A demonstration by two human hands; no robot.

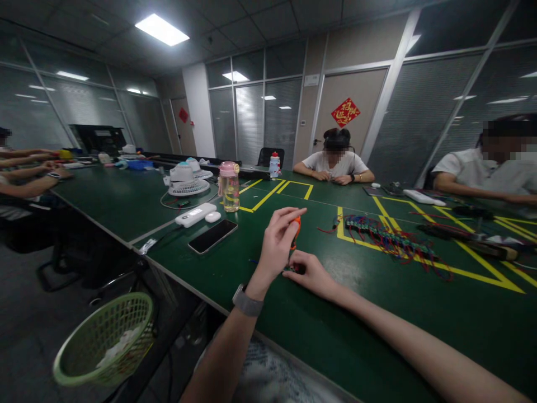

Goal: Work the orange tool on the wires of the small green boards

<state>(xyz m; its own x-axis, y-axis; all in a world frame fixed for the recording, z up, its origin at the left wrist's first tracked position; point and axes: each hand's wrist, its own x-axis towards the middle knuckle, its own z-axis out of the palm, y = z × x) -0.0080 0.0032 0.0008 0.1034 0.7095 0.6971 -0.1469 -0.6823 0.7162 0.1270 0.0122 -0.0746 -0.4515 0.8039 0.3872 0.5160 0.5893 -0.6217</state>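
My left hand (pixel 279 240), with a grey watch on its wrist, is closed around a small orange-handled tool (pixel 297 232). Fingers cover most of it, so its kind is unclear. Just below, my right hand (pixel 312 274) rests low on the green table, its thumb and fingers pinching a small circuit board (pixel 292 269), mostly hidden. The tool's lower end points down toward this board; I cannot make out whether they touch. To the right lies a long row of small circuit boards (pixel 390 238) with red and blue wires.
Left of my hands are a black phone (pixel 213 235), a white power strip (pixel 196 214), a pink-lidded bottle (pixel 229 187) and white fans (pixel 188 182). Yellow tape (pixel 465 272) marks the table (pixel 335 324). A green basket (pixel 104 336) stands on the floor. Co-workers sit across and beside.
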